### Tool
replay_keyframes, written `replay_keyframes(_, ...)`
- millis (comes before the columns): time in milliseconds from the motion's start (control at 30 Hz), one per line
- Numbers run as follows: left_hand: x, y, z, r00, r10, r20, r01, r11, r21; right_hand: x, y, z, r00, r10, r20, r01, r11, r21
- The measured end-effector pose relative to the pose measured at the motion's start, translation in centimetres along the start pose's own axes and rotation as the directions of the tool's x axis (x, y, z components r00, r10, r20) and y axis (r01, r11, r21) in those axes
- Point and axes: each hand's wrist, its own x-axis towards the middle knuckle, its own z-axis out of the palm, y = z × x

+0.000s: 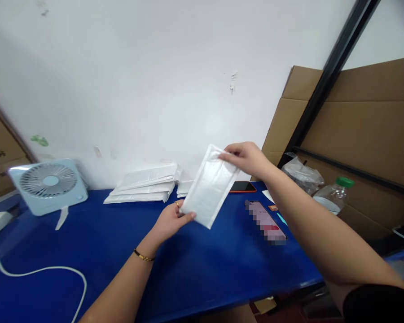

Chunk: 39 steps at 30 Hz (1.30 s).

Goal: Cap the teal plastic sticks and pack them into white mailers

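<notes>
So both hands have fingers pinching the white packet (210, 188), left hand (171, 221) at its bottom corner, right hand (245, 158) up top; it's tilted over the blue counter (195, 269), white stack (144, 181) left of the fingers.

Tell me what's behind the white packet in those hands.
Around the white packet you see the wall, the blue table and part of a low white stack at its left. Anything directly behind it is covered.
</notes>
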Motion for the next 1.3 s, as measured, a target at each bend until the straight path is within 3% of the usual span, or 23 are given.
replay_keyframes(67, 0.3, -0.9, -0.9, 0.992, -0.064, -0.109, 0.062, 0.998, -0.019, 0.7, 3.4, 1.0, 0.958, 0.249, -0.141, -0.211, 0.947, 0.241)
replay_keyframes(133, 0.5, -1.5, -1.6, 0.979, -0.116, -0.168, 0.103, 0.991, -0.079, 0.9, 6.5, 3.4, 0.839, 0.525, -0.141, -0.446, 0.813, 0.374)
replay_keyframes(167, 0.6, -1.7, -1.8, 0.974, -0.137, -0.182, 0.117, 0.986, -0.116, 0.7, 7.8, 4.9, 0.769, 0.628, -0.117, -0.564, 0.753, 0.338)
replay_keyframes(267, 0.7, -2.3, -2.1, 0.951, -0.211, -0.228, 0.158, 0.960, -0.231, -0.4, 10.3, 9.2, 0.733, 0.677, -0.062, -0.648, 0.723, 0.239)
replay_keyframes(367, 1.1, -2.8, -2.6, 0.910, -0.292, -0.294, 0.161, 0.904, -0.397, -1.0, 11.1, 11.7, 0.733, 0.673, -0.096, -0.660, 0.739, 0.138)
replay_keyframes(433, 1.4, -3.0, -3.1, 0.880, -0.320, -0.352, 0.108, 0.856, -0.506, -0.6, 10.5, 12.7, 0.774, 0.613, -0.162, -0.613, 0.788, 0.054)
replay_keyframes(467, 1.6, -3.1, -3.4, 0.866, -0.326, -0.380, 0.072, 0.832, -0.549, -0.1, 9.8, 13.3, 0.828, 0.531, -0.181, -0.542, 0.840, -0.011)
replay_keyframes(533, 1.8, -3.1, -3.8, 0.847, -0.328, -0.418, 0.005, 0.792, -0.611, 1.3, 7.5, 14.9, 0.958, 0.250, -0.140, -0.272, 0.947, -0.170)
replay_keyframes(567, 1.8, -3.1, -3.9, 0.844, -0.327, -0.425, -0.018, 0.775, -0.632, 2.1, 6.0, 15.8, 0.995, 0.074, -0.068, -0.087, 0.973, -0.216)
replay_keyframes(600, 1.8, -3.1, -4.0, 0.844, -0.326, -0.427, -0.034, 0.761, -0.648, 2.9, 4.5, 16.9, 0.998, -0.069, -0.009, 0.065, 0.969, -0.239)
replay_keyframes(667, 1.8, -3.1, -4.1, 0.848, -0.324, -0.419, -0.050, 0.739, -0.672, 4.5, 1.7, 18.9, 0.981, -0.195, 0.019, 0.191, 0.928, -0.321)
replay_keyframes(800, 1.6, -3.0, -4.4, 0.855, -0.329, -0.400, -0.068, 0.694, -0.716, 7.3, -1.4, 20.9, 0.964, -0.250, 0.086, 0.259, 0.826, -0.500)
replay_keyframes(933, 1.5, -2.1, -4.5, 0.900, -0.295, -0.320, -0.093, 0.587, -0.804, 8.0, -2.8, 20.2, 0.947, -0.303, 0.110, 0.315, 0.797, -0.515)
replay_keyframes(1033, 1.1, -1.2, -4.6, 0.940, -0.179, -0.290, -0.187, 0.442, -0.877, 5.2, -4.2, 18.9, 0.915, -0.399, 0.055, 0.380, 0.811, -0.445)
replay_keyframes(1133, 0.6, -0.8, -4.8, 0.921, -0.117, -0.371, -0.317, 0.329, -0.890, -0.3, -5.0, 17.5, 0.825, -0.560, 0.068, 0.558, 0.790, -0.253)
replay_keyframes(1200, 0.4, -0.7, -4.7, 0.906, -0.156, -0.394, -0.340, 0.288, -0.895, -4.1, -4.8, 16.8, 0.772, -0.625, 0.115, 0.634, 0.772, -0.057)
replay_keyframes(1233, 0.4, -0.7, -4.6, 0.899, -0.180, -0.399, -0.342, 0.279, -0.897, -5.8, -4.4, 16.6, 0.775, -0.619, 0.127, 0.618, 0.785, 0.051)
replay_keyframes(1267, 0.4, -0.5, -4.3, 0.885, -0.204, -0.418, -0.355, 0.286, -0.890, -7.2, -3.9, 16.5, 0.809, -0.577, 0.112, 0.558, 0.814, 0.164)
replay_keyframes(1300, 0.4, -0.3, -3.8, 0.863, -0.216, -0.456, -0.383, 0.308, -0.871, -8.2, -3.4, 16.6, 0.873, -0.484, 0.061, 0.450, 0.848, 0.281)
